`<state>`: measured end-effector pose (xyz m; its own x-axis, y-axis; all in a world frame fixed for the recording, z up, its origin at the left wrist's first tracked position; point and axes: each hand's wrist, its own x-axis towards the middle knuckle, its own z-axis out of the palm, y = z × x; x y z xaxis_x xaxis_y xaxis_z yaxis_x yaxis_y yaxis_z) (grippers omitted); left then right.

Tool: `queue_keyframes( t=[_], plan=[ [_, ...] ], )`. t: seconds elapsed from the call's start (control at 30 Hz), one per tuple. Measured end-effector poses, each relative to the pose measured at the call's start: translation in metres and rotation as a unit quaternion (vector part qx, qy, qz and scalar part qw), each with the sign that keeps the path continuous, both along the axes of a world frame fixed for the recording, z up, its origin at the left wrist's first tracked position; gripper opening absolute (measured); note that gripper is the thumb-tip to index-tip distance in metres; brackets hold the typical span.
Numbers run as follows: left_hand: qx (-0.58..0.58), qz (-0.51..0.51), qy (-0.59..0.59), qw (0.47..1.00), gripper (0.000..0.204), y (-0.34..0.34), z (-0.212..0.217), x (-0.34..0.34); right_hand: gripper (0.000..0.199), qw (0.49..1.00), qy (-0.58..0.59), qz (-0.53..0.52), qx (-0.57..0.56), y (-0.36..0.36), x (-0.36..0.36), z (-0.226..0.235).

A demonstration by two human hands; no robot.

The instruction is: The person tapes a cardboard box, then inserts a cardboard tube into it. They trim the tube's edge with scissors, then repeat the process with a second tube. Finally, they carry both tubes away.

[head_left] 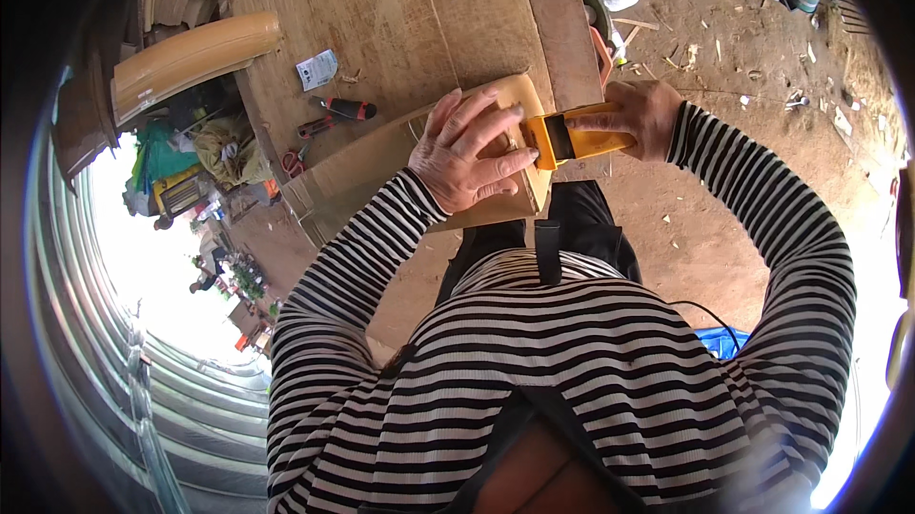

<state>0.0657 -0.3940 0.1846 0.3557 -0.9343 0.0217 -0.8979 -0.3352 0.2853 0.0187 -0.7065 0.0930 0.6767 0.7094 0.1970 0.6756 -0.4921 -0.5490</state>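
Wooden board [519,195] lies at the near edge of the worktop [400,9], pinned flat under the left hand [467,152], whose fingers [477,114] are spread wide beside the yellow tool [572,138]. The right hand [643,114] wraps its fingers around that tool. If it skids left, it could strike those fingers, or the overhanging board could tip.
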Motion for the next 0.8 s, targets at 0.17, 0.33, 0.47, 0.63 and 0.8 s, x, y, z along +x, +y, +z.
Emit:
queue_keyframes(
  t=[0.17,0.33,0.47,0.63,0.8],
  plan=[
    [0.037,0.004,0.039,0.999,0.039,-0.006,0.005,0.001,0.061,0.995,0.060,0.025,-0.069,0.000,0.000,-0.026],
    [0.039,0.014,0.052,0.998,0.043,-0.008,0.004,0.001,0.073,0.974,0.129,0.047,-0.181,0.014,0.011,-0.019],
    [0.035,0.020,0.042,0.998,0.037,-0.007,0.004,0.001,0.056,0.951,0.199,0.081,-0.224,0.042,0.036,0.020],
    [0.029,0.007,0.008,1.000,0.035,-0.008,-0.003,0.006,0.026,0.848,0.323,0.112,-0.404,0.090,0.076,0.027],
    [0.034,0.006,0.011,0.999,0.036,-0.008,0.001,-0.002,0.058,0.841,0.439,-0.296,-0.111,0.010,0.024,0.013]
  ],
)
